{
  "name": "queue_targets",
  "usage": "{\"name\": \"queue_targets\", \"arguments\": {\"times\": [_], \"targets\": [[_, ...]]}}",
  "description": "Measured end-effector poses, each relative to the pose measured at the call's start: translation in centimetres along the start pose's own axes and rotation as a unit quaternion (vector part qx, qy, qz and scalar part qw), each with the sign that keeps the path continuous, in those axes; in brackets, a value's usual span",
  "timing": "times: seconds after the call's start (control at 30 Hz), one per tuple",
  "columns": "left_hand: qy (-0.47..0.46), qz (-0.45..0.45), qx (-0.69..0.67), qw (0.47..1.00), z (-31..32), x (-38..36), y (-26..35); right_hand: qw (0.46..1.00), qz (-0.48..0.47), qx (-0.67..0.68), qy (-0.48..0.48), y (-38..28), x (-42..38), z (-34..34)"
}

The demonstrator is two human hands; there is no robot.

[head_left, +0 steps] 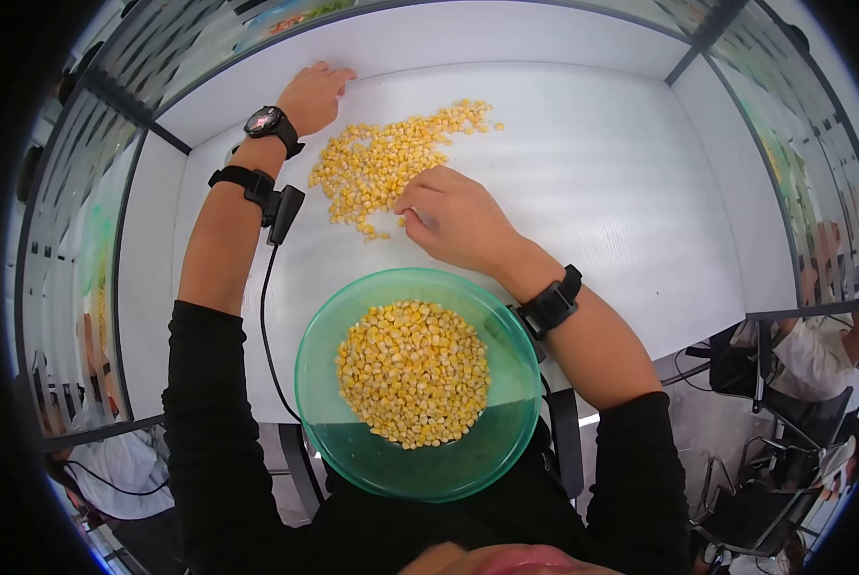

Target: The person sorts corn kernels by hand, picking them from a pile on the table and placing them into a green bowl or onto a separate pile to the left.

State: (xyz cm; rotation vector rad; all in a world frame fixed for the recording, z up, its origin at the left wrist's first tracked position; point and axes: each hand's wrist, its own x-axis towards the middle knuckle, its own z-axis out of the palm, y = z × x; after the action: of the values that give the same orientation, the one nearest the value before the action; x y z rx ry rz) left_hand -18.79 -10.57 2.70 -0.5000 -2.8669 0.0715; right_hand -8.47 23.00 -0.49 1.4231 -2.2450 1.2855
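Loose yellow corn kernels (381,158) lie spread over the white table in front of me. A green translucent bowl (319,383) at the table's near edge holds a heap of corn kernels (413,374). My right hand (453,216) is at the near right side of the loose kernels, thumb and fingers curled together near a few of them; what it holds, if anything, is hidden. Beyond the kernels' left end, my left hand (316,94) rests by the back panel, fingers pointing right and partly hidden behind the back of the hand.
The white table (611,211) has a low back panel (506,36) and side panels. A black device with a cable (269,335) is strapped to my left forearm. Chairs (765,479) and other people (813,355) show beyond the right side.
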Motion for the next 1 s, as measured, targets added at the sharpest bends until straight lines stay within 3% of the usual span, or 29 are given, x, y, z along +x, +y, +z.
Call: {"name": "queue_targets", "arguments": {"times": [0.17,0.27,0.37,0.5,0.67,0.7,1.0], "targets": [[0.029,0.034,-0.059,0.997,0.8,1.6,2.3,1.000,-0.019,-0.008,0.014,-0.1,0.1,0.0],[-0.011,0.045,-0.003,0.999,2.6,2.0,2.8,1.000,-0.022,-0.014,0.013,0.0,0.0,0.0],[-0.112,0.003,-0.040,0.993,0.8,0.9,4.4,1.000,-0.016,-0.014,0.004,-0.1,0.1,-0.1],[-0.113,0.054,0.049,0.991,0.9,-0.9,2.3,1.000,-0.019,-0.014,0.010,0.0,0.0,0.0],[-0.141,0.011,-0.020,0.990,-0.2,-5.1,-1.8,1.000,-0.013,-0.027,-0.006,-0.1,0.0,-0.1],[-0.161,-0.041,-0.057,0.984,-1.4,-6.1,-0.7,1.000,-0.014,-0.027,-0.008,-0.2,0.0,-0.1],[-0.085,0.007,-0.036,0.996,-4.5,-20.0,2.5,1.000,-0.019,-0.005,-0.011,0.2,-0.4,0.2]]}}
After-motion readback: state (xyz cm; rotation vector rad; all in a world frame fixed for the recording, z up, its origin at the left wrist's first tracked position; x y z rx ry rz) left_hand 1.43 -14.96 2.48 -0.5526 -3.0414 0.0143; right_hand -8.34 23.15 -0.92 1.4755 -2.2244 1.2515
